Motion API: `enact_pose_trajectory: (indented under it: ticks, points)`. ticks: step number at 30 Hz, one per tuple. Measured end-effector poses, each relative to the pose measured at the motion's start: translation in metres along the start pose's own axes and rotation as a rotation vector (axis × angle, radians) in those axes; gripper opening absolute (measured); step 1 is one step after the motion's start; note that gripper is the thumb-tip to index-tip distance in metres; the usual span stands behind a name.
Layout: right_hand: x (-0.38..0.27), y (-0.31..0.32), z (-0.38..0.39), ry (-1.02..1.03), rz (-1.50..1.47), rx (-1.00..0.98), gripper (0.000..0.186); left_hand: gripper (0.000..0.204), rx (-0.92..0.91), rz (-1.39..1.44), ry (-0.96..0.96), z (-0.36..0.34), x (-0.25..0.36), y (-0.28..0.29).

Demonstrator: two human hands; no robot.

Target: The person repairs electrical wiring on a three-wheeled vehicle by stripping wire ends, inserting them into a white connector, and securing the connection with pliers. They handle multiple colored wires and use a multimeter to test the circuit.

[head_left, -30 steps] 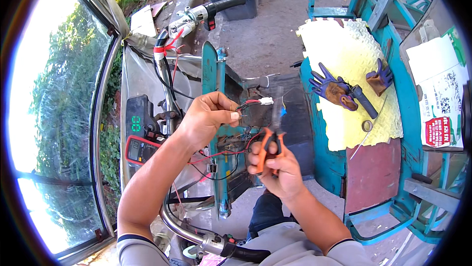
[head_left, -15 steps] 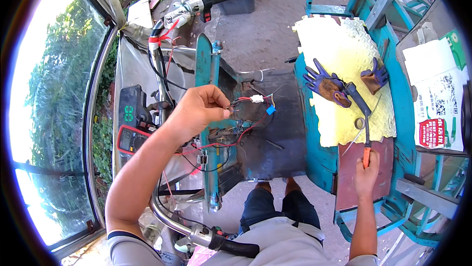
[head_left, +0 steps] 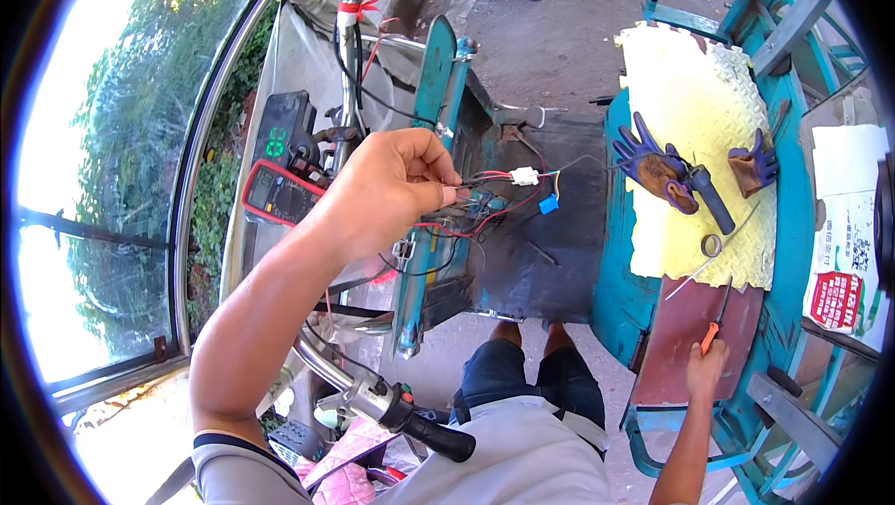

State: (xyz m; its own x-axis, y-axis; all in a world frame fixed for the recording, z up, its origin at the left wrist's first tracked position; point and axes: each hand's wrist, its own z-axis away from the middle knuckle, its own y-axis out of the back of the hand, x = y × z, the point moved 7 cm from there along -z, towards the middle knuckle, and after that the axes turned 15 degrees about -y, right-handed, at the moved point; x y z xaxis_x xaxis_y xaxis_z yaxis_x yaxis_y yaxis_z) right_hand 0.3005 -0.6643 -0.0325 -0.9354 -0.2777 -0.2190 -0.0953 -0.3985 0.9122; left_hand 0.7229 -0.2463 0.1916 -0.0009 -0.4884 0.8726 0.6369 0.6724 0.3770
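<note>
My left hand [head_left: 401, 183] is closed in a pinch on thin wires [head_left: 474, 180] that come out of the front frame. Just right of its fingertips hang a white plug connector [head_left: 524, 176] and a blue connector [head_left: 549, 205] on thin leads. Over on the right, my right hand [head_left: 706, 370] grips the orange handle of a screwdriver [head_left: 711, 335]. Its thin metal shaft points away from me, above the reddish-brown board [head_left: 685, 342]. Whether the tip touches anything, I cannot tell.
A red multimeter [head_left: 280, 195] rests beside the lit display [head_left: 280, 137] near the handlebar [head_left: 452, 440]. On the yellow foam mat [head_left: 685, 85] lie purple-and-brown gloves [head_left: 657, 169], a black cylindrical grip [head_left: 713, 199] and a tape roll [head_left: 711, 245]. A windscreen [head_left: 112, 179] stands at left.
The view has shifted, so most things sit differently in the picture. My right hand has drawn the screwdriver toward me, away from the black grip. My left hand still pinches the wires.
</note>
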Motion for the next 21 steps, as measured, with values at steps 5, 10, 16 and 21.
enact_pose_trajectory:
  ticks: [5,10,16,21]
  points:
    - [-0.085,0.036,0.017,0.213,-0.287,-0.017,0.020,0.007,0.019,-0.140,-0.083,0.017,0.017,-0.003]
    - [-0.262,0.013,0.097,0.245,-0.981,-0.902,0.022,0.005,0.003,-0.199,-0.166,0.018,0.011,-0.006]
    - [-0.399,-0.040,0.194,0.069,-1.387,-1.511,0.028,0.005,-0.037,-0.189,-0.111,0.017,0.007,-0.008]
    - [-0.418,-0.065,0.199,-0.023,-1.539,-1.673,0.021,0.005,-0.094,-0.274,-0.131,0.016,0.013,-0.010]
